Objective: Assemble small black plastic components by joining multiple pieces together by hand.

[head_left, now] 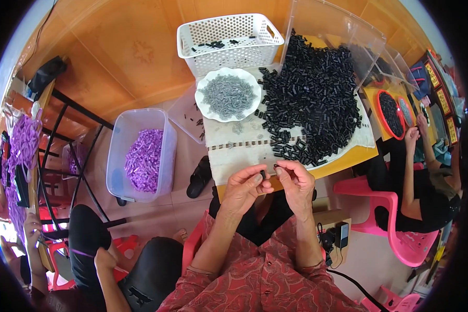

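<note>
Just over the near edge of the table, my two hands are close together. My left hand (242, 190) pinches a short black tube-like piece (263, 174) between thumb and fingertips. My right hand (297, 186) is closed in a pinch on a tiny dark bit, too small to name. Beyond the right hand spreads a big heap of short black pieces (317, 99) on the cloth-covered table. To its left a white scalloped plate (200, 105) carries a mound of small clear grey pieces (229, 96).
Behind the plate stands a white perforated basket (234, 58) with a few black pieces. A clear tub (117, 140) of shiny purple pieces (144, 161) sits on the floor at left. People sit on both sides; a pink chair (372, 208) and a red tray (381, 112) are at right.
</note>
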Demonstrator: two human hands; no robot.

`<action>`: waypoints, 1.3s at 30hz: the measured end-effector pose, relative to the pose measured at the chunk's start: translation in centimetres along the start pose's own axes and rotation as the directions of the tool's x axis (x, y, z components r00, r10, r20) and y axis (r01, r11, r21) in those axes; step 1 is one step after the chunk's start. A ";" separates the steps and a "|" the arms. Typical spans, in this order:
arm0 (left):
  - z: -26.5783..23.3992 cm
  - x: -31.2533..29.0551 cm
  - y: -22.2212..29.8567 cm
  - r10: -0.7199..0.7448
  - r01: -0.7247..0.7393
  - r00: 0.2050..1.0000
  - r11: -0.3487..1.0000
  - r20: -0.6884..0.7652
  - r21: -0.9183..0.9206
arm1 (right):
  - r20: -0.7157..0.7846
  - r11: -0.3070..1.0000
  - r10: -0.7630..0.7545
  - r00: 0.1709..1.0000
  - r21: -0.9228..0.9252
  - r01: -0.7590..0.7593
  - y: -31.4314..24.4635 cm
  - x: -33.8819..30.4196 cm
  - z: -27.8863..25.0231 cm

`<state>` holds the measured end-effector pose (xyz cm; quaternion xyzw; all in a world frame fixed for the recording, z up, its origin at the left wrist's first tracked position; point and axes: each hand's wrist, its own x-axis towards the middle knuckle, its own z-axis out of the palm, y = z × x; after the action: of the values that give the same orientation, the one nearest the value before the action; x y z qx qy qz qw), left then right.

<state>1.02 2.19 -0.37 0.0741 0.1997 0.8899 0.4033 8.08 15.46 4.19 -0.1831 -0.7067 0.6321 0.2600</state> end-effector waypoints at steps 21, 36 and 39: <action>0.3 -1.2 1.8 0.164 -0.147 0.963 0.985 -0.212 0.092 | 0.181 0.818 -0.257 0.949 -0.483 0.313 1.1 4.2 3.8; -0.5 -0.8 2.1 0.217 -0.192 0.940 0.974 -0.261 0.118 | 0.151 0.559 -0.299 0.942 -0.773 0.301 2.6 9.2 6.2; -0.6 -0.8 2.0 0.250 -0.209 0.935 0.961 -0.251 0.180 | 0.167 0.486 -0.264 0.950 -0.828 0.280 3.1 9.8 6.5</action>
<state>0.03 0.20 -0.07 0.0045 0.3093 0.9152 0.2583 -3.84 16.43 2.01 -0.1661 -0.9447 0.1650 0.2294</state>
